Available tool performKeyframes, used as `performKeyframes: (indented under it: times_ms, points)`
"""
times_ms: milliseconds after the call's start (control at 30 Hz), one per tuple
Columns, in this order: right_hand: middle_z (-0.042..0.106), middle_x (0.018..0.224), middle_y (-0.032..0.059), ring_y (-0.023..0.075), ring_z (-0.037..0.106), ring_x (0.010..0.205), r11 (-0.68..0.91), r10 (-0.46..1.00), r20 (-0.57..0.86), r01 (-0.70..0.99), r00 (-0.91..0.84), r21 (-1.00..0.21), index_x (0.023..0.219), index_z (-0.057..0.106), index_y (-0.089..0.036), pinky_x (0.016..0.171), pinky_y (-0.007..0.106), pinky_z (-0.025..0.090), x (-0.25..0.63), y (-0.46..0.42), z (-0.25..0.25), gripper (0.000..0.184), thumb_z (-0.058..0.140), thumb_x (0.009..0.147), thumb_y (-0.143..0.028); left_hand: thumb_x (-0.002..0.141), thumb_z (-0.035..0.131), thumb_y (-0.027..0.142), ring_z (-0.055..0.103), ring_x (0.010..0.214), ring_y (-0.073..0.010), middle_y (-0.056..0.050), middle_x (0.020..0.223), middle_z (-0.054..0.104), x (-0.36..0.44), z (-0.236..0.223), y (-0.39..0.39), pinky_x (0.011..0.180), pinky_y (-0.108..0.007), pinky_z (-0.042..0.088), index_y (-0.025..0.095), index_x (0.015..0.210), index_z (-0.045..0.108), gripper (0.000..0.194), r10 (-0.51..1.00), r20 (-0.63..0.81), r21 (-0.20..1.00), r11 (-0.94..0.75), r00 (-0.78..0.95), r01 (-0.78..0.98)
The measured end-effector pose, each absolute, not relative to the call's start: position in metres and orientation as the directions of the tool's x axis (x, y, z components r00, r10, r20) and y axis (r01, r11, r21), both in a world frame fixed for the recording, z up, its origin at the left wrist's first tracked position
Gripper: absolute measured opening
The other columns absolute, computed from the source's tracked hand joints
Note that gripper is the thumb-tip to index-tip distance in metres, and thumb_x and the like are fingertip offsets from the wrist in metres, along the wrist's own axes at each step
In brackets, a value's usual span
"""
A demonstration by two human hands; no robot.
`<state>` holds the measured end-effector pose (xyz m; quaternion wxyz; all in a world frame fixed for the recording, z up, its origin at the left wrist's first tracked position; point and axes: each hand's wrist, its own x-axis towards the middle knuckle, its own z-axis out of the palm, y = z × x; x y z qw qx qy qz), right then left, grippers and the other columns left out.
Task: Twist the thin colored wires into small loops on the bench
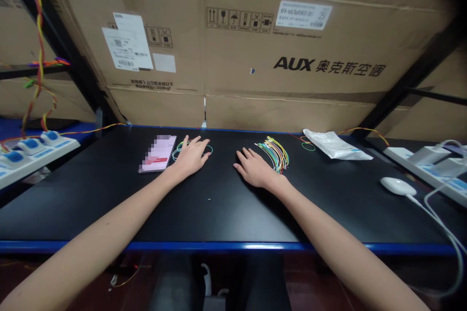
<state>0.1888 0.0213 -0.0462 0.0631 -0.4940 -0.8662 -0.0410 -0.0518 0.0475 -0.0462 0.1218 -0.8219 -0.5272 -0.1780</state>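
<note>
Two hands [222,163] lie flat and well apart on the black tabletop [215,218], gripping nothing. The left fingers rest over one loop of thin wire [209,148]; the right hand sits just beside one bundle of coloured wires [273,154]. Left of that bundle, past the loop, lies one phone [157,153]. Right of it lie two small wire loops [308,145], one white bag [335,146] and one white mouse [397,186]. Two power strips [32,153] flank it, one far to each side, and stacked cardboard boxes [255,43] stand behind it.
</note>
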Motion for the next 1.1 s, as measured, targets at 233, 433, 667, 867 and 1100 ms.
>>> performKeyframes:
  times_ms: [233, 433, 667, 867, 1100]
  points:
    - [0.035, 0.145, 0.0243, 0.0362, 0.031, 0.136, 0.513, 0.848, 0.153, 0.859, -0.507, 0.006, 0.137, 0.038, -0.006, 0.104, 0.050, 0.033, 0.188, 0.020, -0.046, 0.055, 0.026, 0.097, -0.041, 0.087, 0.050, 0.031, 0.048, 0.123, -0.0292, -0.015, 0.120, 0.062, -0.051, -0.047, 0.050, 0.109, -0.058, 0.020, 0.015, 0.124, 0.051, 0.040, 0.834, 0.422, 0.052, -0.414, 0.356, 0.909]
    - [0.036, 0.144, 0.0237, 0.0352, 0.032, 0.135, 0.519, 0.843, 0.159, 0.855, -0.514, 0.012, 0.137, 0.039, -0.007, 0.103, 0.049, 0.034, 0.188, 0.020, -0.046, 0.054, 0.027, 0.097, -0.041, 0.094, 0.037, 0.032, 0.058, 0.110, -0.0258, -0.012, 0.110, 0.068, -0.048, -0.042, 0.052, 0.108, -0.057, 0.022, 0.016, 0.109, 0.061, 0.032, 0.830, 0.444, 0.050, -0.400, 0.339, 0.915]
    - [0.037, 0.143, 0.0236, 0.0351, 0.032, 0.135, 0.517, 0.847, 0.153, 0.856, -0.509, -0.009, 0.137, 0.039, -0.007, 0.103, 0.048, 0.035, 0.188, 0.018, -0.042, 0.053, 0.030, 0.096, -0.039, 0.096, 0.033, 0.028, 0.063, 0.096, -0.0197, -0.006, 0.096, 0.071, -0.036, -0.033, 0.043, 0.107, -0.048, 0.030, 0.018, 0.086, 0.066, 0.035, 0.729, 0.553, 0.070, -0.522, 0.402, 0.850]
    - [0.048, 0.136, 0.0188, 0.0286, 0.043, 0.128, 0.597, 0.790, 0.230, 0.799, -0.569, -0.075, 0.132, 0.045, -0.007, 0.102, 0.038, 0.038, 0.190, 0.017, -0.031, 0.048, 0.041, 0.093, -0.035, 0.095, 0.040, 0.033, 0.048, 0.120, -0.0218, -0.006, 0.121, 0.060, -0.021, -0.031, 0.020, 0.103, -0.043, 0.038, 0.022, 0.098, 0.066, 0.029, 0.592, 0.488, 0.099, -0.767, 0.641, 0.634]
    - [0.059, 0.123, 0.0159, 0.0250, 0.053, 0.117, 0.603, 0.783, 0.270, 0.790, -0.560, -0.109, 0.119, 0.058, -0.010, 0.099, 0.036, 0.042, 0.195, 0.024, -0.034, 0.036, 0.037, 0.090, -0.015, 0.083, 0.054, 0.053, 0.036, 0.131, -0.0324, -0.018, 0.137, 0.044, -0.022, -0.039, 0.014, 0.109, -0.049, 0.030, 0.012, 0.131, 0.045, 0.064, 0.693, 0.410, 0.062, -0.670, 0.593, 0.740]
